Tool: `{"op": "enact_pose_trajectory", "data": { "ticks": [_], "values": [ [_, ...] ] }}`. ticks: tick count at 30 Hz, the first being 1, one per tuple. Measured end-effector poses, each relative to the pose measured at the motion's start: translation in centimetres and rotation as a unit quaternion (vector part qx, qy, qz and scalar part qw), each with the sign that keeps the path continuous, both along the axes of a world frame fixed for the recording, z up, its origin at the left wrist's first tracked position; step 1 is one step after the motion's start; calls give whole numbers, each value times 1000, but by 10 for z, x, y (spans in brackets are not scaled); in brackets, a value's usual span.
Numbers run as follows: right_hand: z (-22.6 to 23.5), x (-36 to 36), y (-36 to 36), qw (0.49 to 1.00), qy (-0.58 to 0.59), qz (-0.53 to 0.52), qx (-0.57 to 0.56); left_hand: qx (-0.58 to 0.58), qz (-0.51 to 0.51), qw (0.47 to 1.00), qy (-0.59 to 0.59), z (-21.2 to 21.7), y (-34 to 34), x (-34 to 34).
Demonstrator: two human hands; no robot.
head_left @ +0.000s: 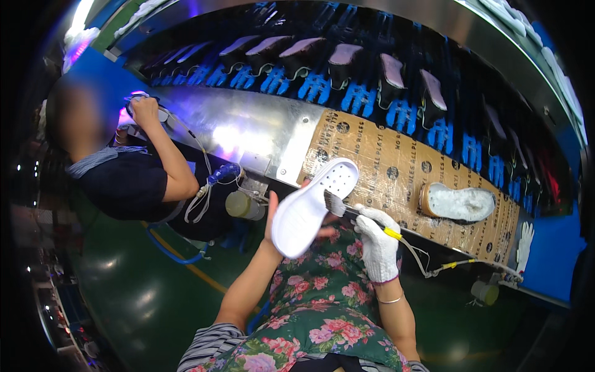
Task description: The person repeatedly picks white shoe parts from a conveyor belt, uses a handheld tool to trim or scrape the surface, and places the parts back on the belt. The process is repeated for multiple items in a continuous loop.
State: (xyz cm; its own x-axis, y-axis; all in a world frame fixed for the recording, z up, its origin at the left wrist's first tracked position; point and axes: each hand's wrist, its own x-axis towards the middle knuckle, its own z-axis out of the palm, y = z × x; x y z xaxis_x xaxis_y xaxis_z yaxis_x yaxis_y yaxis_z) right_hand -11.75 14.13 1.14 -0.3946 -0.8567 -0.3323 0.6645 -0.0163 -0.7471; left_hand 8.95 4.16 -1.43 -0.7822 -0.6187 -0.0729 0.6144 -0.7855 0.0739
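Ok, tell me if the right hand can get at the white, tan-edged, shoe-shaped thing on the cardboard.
Probably yes: nothing but cardboard seems to lie between the gloved right hand and the shoe-shaped thing, though that hand is holding a brush.

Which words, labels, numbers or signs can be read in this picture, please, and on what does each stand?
Brown sheet: repeated dark lettering with round dark emblems; I won't copy out the wording.
White shoe: no lettering that I can make out.
Brush: none that I can make out.
Yellow bands on the hose: any print would be too small to read.
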Motion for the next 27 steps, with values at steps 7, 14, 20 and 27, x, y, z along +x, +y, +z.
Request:
{"op": "enact_pose_trajectory", "data": {
  "ticks": [7, 14, 20, 27],
  "values": [
    [37, -2, -2, 963, 258, 30, -69, 43, -21, 999, -21, -15, 47, -20],
    [89, -24, -9, 787, 585, 13, -194, 69, 7, 998, 9, -4, 52, -52],
    [94, -28, -26, 662, 706, -15, -249, 15, 20, 997, -74, -20, 69, -54],
    [80, -2, -15, 669, 690, 17, -275, 74, -18, 993, -94, -64, 75, -42]
  ]
}}
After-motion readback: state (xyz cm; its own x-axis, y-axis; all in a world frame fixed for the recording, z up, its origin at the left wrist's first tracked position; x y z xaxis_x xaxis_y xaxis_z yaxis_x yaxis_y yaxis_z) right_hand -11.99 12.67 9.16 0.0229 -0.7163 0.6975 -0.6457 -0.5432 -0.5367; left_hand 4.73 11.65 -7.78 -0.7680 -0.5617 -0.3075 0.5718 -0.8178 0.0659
